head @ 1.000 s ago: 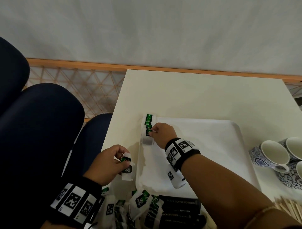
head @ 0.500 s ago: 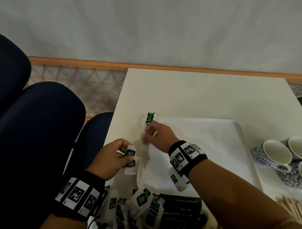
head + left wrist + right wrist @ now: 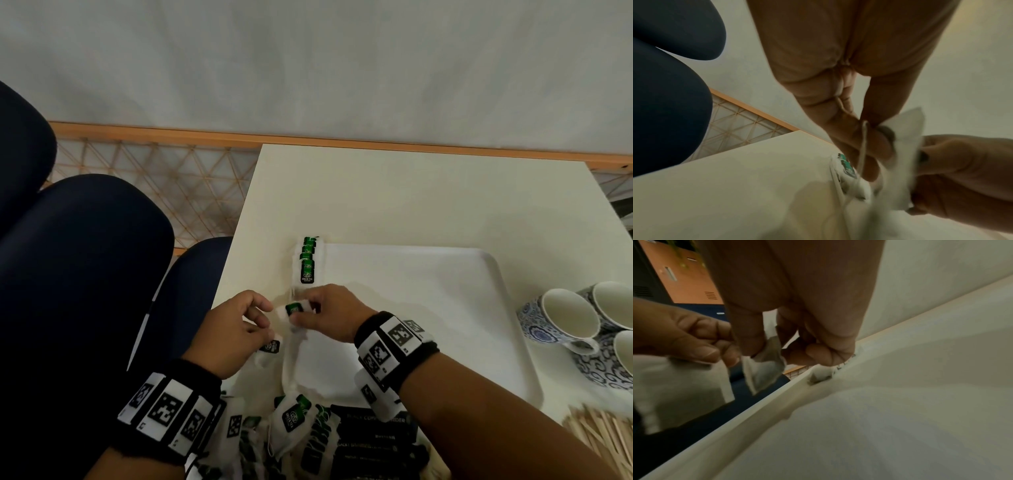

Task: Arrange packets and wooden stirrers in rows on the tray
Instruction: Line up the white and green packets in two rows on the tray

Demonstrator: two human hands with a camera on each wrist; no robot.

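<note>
Green tea packet [image 3: 295, 309] is pinched in the right hand [image 3: 330, 313], thumb and fingers clamped on it, just above the tray's [image 3: 445, 274] left rim. Green label faces up; long axis can't be told, the fingers cover most of it. In the right wrist view the packet [image 3: 764, 368] hangs from the fingertips [image 3: 748, 344], long axis roughly vertical, blurred.

Left hand [image 3: 233, 337] sits right beside the right hand, fingers curled, gripping a second tea packet [image 3: 269, 351] that pokes out below the palm, label end toward the tray. Its fingertips nearly touch the right hand's packet; contact can't be told.

Just beyond the right hand: row of tea packets [image 3: 307, 263] overlapping along the tray's left edge, row axis running away from the person.

Behind both wrists: loose pile of tea packets [image 3: 293, 423] and black coffee sachets [image 3: 373, 435].

Well right of the right forearm: wooden stirrers [image 3: 599, 435], blue-patterned cups [image 3: 568, 320].
</note>
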